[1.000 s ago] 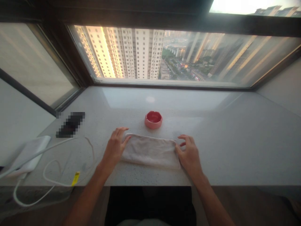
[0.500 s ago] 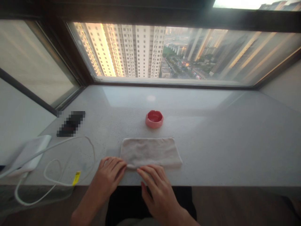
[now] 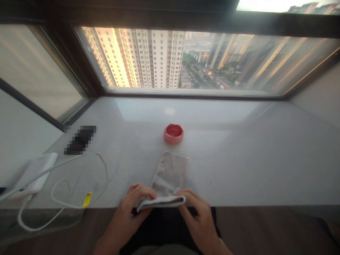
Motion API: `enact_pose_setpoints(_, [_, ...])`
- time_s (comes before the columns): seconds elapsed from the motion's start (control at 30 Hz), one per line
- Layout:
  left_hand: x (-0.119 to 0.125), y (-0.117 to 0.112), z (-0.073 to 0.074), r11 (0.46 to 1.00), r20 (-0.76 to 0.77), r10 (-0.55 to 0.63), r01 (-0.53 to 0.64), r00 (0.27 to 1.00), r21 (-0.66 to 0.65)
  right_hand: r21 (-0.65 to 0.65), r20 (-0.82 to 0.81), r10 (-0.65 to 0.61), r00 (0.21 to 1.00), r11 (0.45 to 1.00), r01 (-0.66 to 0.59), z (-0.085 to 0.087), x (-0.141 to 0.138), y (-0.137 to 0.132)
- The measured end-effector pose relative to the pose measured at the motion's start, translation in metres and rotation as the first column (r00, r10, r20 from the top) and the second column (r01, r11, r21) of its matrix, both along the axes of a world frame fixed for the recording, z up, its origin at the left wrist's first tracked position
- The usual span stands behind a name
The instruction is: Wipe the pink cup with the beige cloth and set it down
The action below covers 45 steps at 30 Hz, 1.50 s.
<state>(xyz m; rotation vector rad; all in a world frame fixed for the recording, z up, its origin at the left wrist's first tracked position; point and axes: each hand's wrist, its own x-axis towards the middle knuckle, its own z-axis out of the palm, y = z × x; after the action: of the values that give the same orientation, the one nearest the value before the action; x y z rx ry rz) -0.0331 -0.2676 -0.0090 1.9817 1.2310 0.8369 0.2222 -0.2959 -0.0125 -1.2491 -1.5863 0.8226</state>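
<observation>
While the left hand [image 3: 130, 214] and the right hand [image 3: 198, 217] hover at the near edge of the counter [image 3: 239, 159], each grip pinches the folded-over end of a beige cloth towel [image 3: 170, 173], whose far part lies flat on the speckled stone. Beyond the towel, not touching it, sits a pink ceramic ashtray [image 3: 173, 134] with a red inside. Well to the left lie a pixelated phone [image 3: 80, 140] and a white cable [image 3: 107, 173].
</observation>
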Motion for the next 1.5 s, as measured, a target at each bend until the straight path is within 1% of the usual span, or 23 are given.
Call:
enact_pose_setpoints(0.07, [0.014,0.022,0.009,0.973,0.073,0.084,-0.066,0.994,-0.219,-0.090,-0.042,-0.030,0.999,0.996,0.027,0.006,0.005,0.014])
enact_pose_setpoints(0.13, [0.031,0.046,0.018,0.959,0.128,0.098,-0.059,0.987,-0.278,-0.145,-0.044,-0.086,0.995,0.986,0.079,0.006,0.010,0.029])
enact_pose_setpoints(0.2, [0.046,0.070,0.021,0.963,0.126,0.090,-0.055,0.988,-0.262,-0.162,0.000,-0.194,0.981,0.968,0.191,0.002,0.016,0.043])
enact_pose_setpoints(0.3, [0.063,0.099,0.017,0.973,0.015,0.071,-0.065,0.997,-0.220,-0.112,0.125,-0.339,0.933,0.929,0.352,-0.008,0.024,0.059])
enact_pose_setpoints(0.37, [0.070,0.114,0.010,0.984,-0.093,0.053,-0.068,0.994,-0.167,-0.058,0.209,-0.365,0.907,0.921,0.384,-0.014,0.028,0.068])
enact_pose_setpoints(0.5, [0.077,0.132,0.000,0.995,-0.303,0.042,-0.067,0.952,-0.072,0.083,0.370,-0.354,0.859,0.933,0.349,-0.022,0.033,0.082])
enact_pose_setpoints(0.57, [0.080,0.135,-0.002,0.998,-0.341,0.041,-0.057,0.939,-0.038,0.160,0.458,-0.368,0.810,0.930,0.331,-0.024,0.035,0.087])
enact_pose_setpoints(0.6, [0.081,0.134,-0.001,0.998,-0.346,0.065,-0.065,0.936,0.010,0.202,0.489,-0.388,0.781,0.922,0.331,-0.024,0.035,0.088])
enact_pose_setpoints(0.67, [0.085,0.127,0.000,0.980,-0.336,0.144,-0.086,0.931,0.181,0.288,0.515,-0.430,0.742,0.901,0.324,-0.022,0.033,0.086])
enact_pose_setpoints(0.7, [0.087,0.121,0.001,0.956,-0.329,0.172,-0.077,0.928,0.283,0.321,0.517,-0.431,0.740,0.899,0.299,-0.022,0.031,0.083])
enact_pose_setpoints(0.73, [0.089,0.114,0.001,0.928,-0.332,0.170,-0.038,0.928,0.370,0.339,0.526,-0.410,0.745,0.905,0.258,-0.022,0.028,0.080])
enact_pose_setpoints(0.8, [0.091,0.100,-0.003,0.883,-0.382,0.081,0.112,0.921,0.456,0.326,0.579,-0.324,0.748,0.933,0.151,-0.024,0.020,0.071])
enact_pose_setpoints(0.87, [0.090,0.089,-0.015,0.857,-0.471,0.002,0.241,0.882,0.455,0.266,0.663,-0.230,0.713,0.962,0.063,-0.031,0.015,0.065])
enact_pose_setpoints(0.9, [0.090,0.086,-0.022,0.856,-0.514,-0.004,0.268,0.858,0.442,0.232,0.704,-0.191,0.684,0.972,0.033,-0.034,0.013,0.064])
enact_pose_setpoints(0.97, [0.087,0.084,-0.039,0.868,-0.572,0.028,0.265,0.820,0.421,0.173,0.769,-0.120,0.628,0.985,-0.023,-0.041,0.014,0.067])
enact_pose_setpoints(1.03, [0.087,0.088,-0.053,0.881,-0.591,0.069,0.229,0.803,0.414,0.132,0.805,-0.056,0.590,0.988,-0.086,-0.044,0.018,0.078])
enact_pose_setpoints(1.13, [0.093,0.098,-0.061,0.897,-0.573,0.115,0.163,0.811,0.411,0.104,0.821,0.007,0.572,0.981,-0.162,-0.041,0.028,0.099])
enact_pose_setpoints(1.23, [0.098,0.109,-0.050,0.923,-0.529,0.119,0.103,0.840,0.371,0.071,0.787,0.087,0.611,0.970,-0.230,-0.034,0.042,0.122])
enact_pose_setpoints(1.3, [0.096,0.121,-0.035,0.942,-0.478,0.111,0.061,0.871,0.329,0.062,0.713,0.110,0.692,0.974,-0.219,-0.030,0.057,0.139])
enact_pose_setpoints(1.37, [0.087,0.142,-0.020,0.952,-0.402,0.139,-0.010,0.905,0.306,0.086,0.629,0.025,0.777,0.991,-0.102,-0.030,0.074,0.161])
enact_pose_setpoints(1.4, [0.081,0.156,-0.014,0.950,-0.363,0.170,-0.054,0.916,0.308,0.101,0.609,-0.052,0.791,0.995,-0.013,-0.030,0.082,0.174])
enact_pose_setpoints(1.43, [0.075,0.172,-0.010,0.944,-0.341,0.209,-0.098,0.917,0.316,0.111,0.617,-0.128,0.777,0.991,0.075,-0.032,0.090,0.188])
enact_pose_setpoints(1.5, [0.062,0.207,-0.010,0.926,-0.370,0.295,-0.167,0.881,0.340,0.100,0.702,-0.206,0.682,0.976,0.191,-0.036,0.100,0.216])
